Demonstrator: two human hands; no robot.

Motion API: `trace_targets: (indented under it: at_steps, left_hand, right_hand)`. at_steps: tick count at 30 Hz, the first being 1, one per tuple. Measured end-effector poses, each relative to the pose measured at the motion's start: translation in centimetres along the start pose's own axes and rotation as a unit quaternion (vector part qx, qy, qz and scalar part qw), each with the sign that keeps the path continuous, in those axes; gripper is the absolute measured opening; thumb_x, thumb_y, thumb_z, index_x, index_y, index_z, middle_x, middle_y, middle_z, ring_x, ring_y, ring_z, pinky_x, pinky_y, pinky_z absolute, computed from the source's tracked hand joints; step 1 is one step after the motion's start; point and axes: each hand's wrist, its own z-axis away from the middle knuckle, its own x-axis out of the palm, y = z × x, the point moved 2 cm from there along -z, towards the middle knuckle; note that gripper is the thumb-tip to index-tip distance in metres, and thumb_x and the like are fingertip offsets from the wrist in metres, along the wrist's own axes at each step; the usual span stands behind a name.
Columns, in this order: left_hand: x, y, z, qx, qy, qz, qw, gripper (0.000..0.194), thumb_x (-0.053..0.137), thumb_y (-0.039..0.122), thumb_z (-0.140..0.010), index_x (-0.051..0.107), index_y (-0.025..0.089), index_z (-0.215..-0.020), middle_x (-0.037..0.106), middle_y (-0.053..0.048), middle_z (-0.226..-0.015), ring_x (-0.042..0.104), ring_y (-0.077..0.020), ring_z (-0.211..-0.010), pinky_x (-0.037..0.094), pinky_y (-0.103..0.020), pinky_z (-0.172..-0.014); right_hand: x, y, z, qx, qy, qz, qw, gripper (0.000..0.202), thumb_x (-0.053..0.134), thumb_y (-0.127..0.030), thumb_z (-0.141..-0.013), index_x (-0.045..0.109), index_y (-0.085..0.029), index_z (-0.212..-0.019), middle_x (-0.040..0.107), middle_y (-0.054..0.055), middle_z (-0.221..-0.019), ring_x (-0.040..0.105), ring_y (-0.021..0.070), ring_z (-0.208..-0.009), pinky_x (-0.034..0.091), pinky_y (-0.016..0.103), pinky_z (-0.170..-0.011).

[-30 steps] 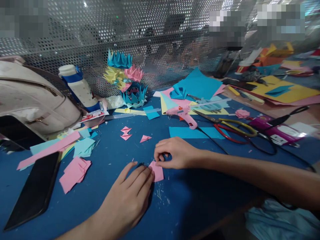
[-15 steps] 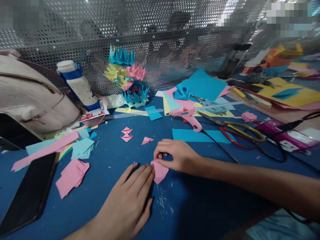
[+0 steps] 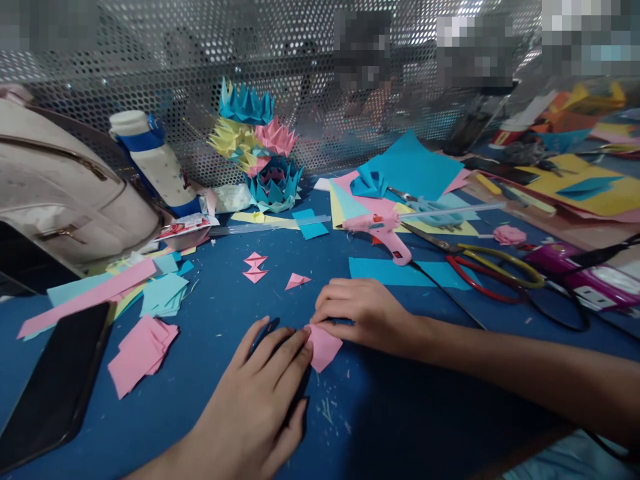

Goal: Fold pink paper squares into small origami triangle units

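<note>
A small pink paper square (image 3: 325, 348) lies on the blue table between my hands. My left hand (image 3: 263, 383) is flat and open, with its fingertips resting on the paper's left edge. At the top edge, my right hand (image 3: 357, 310) has its fingers curled and closed on the paper; the thumb side touches it. Just beyond the hands are a folded pink triangle (image 3: 297, 281) and two small folded pink pieces (image 3: 255, 267). To the left sit a stack of pink paper squares (image 3: 143, 357) and a stack of light-blue squares (image 3: 164, 293).
A black phone (image 3: 55, 380) lies at left, near a bag (image 3: 65, 180) and a bottle (image 3: 155, 160). Folded paper flowers (image 3: 275, 180) stand at the back. A pink glue gun (image 3: 377, 230), scissors (image 3: 493, 263) and a purple power strip (image 3: 580, 273) lie at right with cables.
The view has shifted slightly. My left fingers have spread a little more, and my right hand still works at the top edge of the pink paper.
</note>
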Motion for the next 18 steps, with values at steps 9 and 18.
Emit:
trace_targets:
  at_steps: [9, 18]
  left_hand:
    - [-0.14, -0.01, -0.15, 0.005, -0.005, -0.007, 1.0, 0.044, 0.047, 0.028, -0.097, 0.056, 0.015, -0.138, 0.061, -0.006, -0.138, 0.049, -0.0257, -0.13, 0.01, -0.049, -0.123]
    - [-0.28, -0.01, -0.18, -0.001, -0.01, -0.007, 1.0, 0.044, 0.048, 0.032, -0.097, 0.055, 0.017, -0.138, 0.061, -0.006, -0.137, 0.047, -0.0259, -0.131, 0.007, -0.048, -0.123]
  right_hand:
    - [-0.47, 0.02, 0.13, -0.067, -0.039, 0.074, 0.994, 0.026, 0.049, -0.03, -0.103, 0.072, -0.022, -0.093, 0.071, 0.0, -0.088, 0.056, 0.0139, -0.081, 0.036, 0.027, -0.067]
    - [-0.71, -0.36, -0.15, -0.113, -0.055, 0.131, 0.983, 0.027, 0.048, -0.021, -0.103, 0.071, -0.018, -0.088, 0.068, 0.003, -0.087, 0.052, 0.0148, -0.083, 0.036, 0.028, -0.065]
